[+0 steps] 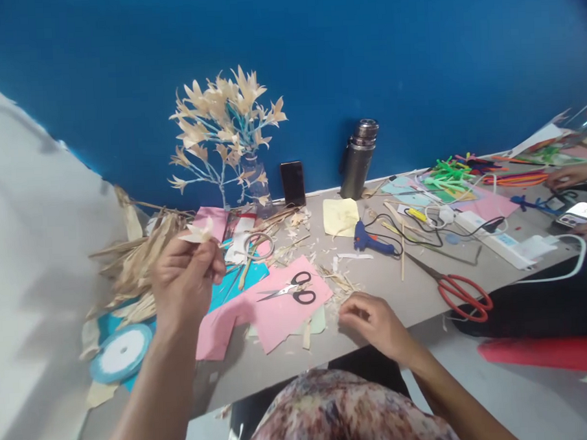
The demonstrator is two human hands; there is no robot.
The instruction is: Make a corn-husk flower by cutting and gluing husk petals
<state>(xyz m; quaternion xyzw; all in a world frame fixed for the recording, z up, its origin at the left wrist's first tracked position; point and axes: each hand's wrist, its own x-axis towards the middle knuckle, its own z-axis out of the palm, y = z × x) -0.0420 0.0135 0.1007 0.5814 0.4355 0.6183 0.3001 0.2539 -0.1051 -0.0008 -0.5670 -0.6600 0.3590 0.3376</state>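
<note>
My left hand (186, 270) is raised over the left part of the table, its fingers pinched on a pale cream husk flower (197, 232) with pointed petals. My right hand (373, 320) rests low by the table's front edge, fingers curled inward; whether anything is inside them is hidden. Between the hands, small black-handled scissors (287, 290) lie on pink paper (273, 312). Similar husk flowers on blue-wrapped stems form a bouquet (231, 119) in a clear bottle (255, 176) by the wall. Dried husks (149, 252) are heaped behind my left hand.
A blue ribbon spool (121, 353) lies at left. Rightward are a blue glue gun (372, 239), red-handled scissors (462, 295), a power strip (499, 240) and green pipe cleaners (447, 174). A phone (292, 183) and flask (359, 160) stand behind. Another person's hands (576, 175) are at far right.
</note>
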